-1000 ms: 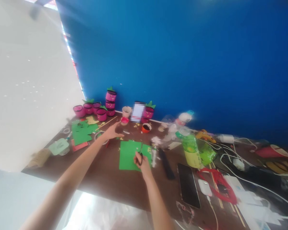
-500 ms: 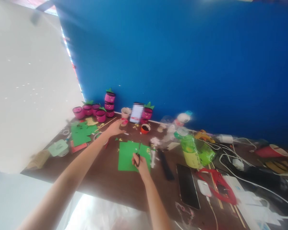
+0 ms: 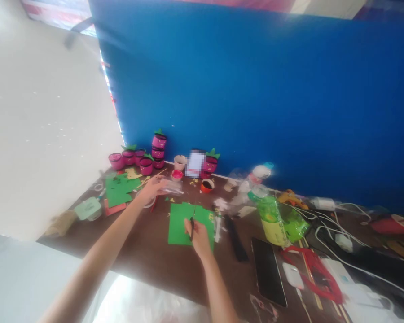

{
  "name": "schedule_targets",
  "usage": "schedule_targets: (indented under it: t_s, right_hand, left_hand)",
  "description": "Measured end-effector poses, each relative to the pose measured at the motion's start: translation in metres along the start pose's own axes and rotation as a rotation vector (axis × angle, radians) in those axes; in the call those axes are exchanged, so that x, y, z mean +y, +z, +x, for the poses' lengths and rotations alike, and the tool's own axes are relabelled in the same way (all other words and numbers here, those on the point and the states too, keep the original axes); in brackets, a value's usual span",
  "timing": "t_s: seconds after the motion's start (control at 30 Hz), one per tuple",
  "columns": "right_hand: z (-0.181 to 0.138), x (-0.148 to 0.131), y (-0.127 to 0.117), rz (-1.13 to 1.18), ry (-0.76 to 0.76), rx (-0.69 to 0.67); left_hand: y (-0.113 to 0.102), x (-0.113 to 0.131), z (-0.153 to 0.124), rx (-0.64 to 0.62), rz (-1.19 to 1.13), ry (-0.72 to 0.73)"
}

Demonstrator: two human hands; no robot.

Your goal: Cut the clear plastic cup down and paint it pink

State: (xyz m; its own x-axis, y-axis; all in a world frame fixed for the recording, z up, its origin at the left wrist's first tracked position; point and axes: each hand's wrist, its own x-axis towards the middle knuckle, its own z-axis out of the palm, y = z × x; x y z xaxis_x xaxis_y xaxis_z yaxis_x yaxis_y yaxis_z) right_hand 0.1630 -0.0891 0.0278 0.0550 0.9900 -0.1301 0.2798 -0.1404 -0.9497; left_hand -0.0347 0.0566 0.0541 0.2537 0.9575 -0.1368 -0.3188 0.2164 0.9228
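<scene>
My right hand [image 3: 199, 235] is closed around dark-handled scissors [image 3: 192, 222], blades pointing away from me, over a green paper sheet [image 3: 178, 224] on the brown table. Reaching further out, my left hand [image 3: 153, 187] has its fingers round a pale, see-through flat piece [image 3: 171, 187], smeared by motion; its kind I cannot make out. Just beyond that piece stands a small bright pink cup [image 3: 177, 175]. Right of it is a low orange-red cup [image 3: 207, 186] with a dark inside. Small yellow and green scraps lie around the sheet.
Pink cups with green paper leaves [image 3: 146, 166] stand at the back left, some stacked. A phone [image 3: 195, 163] leans near the blue wall. Another phone [image 3: 268, 272], a green-labelled bottle [image 3: 271, 224], white cables [image 3: 323, 224] and red scissors [image 3: 318, 278] crowd the right.
My left hand has drawn back and left from the pink cup, and a pale piece now shows at its fingers. The scissors stay over the green sheet. The view has tilted slightly.
</scene>
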Motion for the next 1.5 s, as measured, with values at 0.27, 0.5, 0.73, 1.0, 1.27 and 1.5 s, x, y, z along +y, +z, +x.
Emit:
schedule_targets:
  t_s: [0.27, 0.5, 0.73, 1.0, 1.27, 1.5]
  right_hand:
    - [0.000, -0.007, 0.007, -0.077, -0.027, -0.065]
    - [0.001, -0.018, 0.012, -0.124, -0.061, -0.045]
    - [-0.001, -0.031, 0.012, -0.048, -0.044, -0.114]
    - [0.000, -0.044, -0.001, -0.053, -0.054, -0.318]
    - [0.003, -0.053, -0.001, -0.142, -0.086, -0.310]
    - [0.004, -0.043, 0.006, -0.088, -0.081, -0.232]
  left_hand:
    - [0.018, -0.004, -0.033, 0.080, -0.065, 0.025]
    - [0.023, -0.013, -0.045, 0.158, 0.042, 0.088]
    - [0.027, -0.012, -0.051, 0.247, 0.134, 0.134]
    - [0.032, -0.003, -0.058, 0.262, 0.087, 0.099]
    - [0.029, -0.009, -0.056, 0.293, 0.079, 0.021]
    - [0.033, -0.014, -0.056, 0.344, 0.053, 0.052]
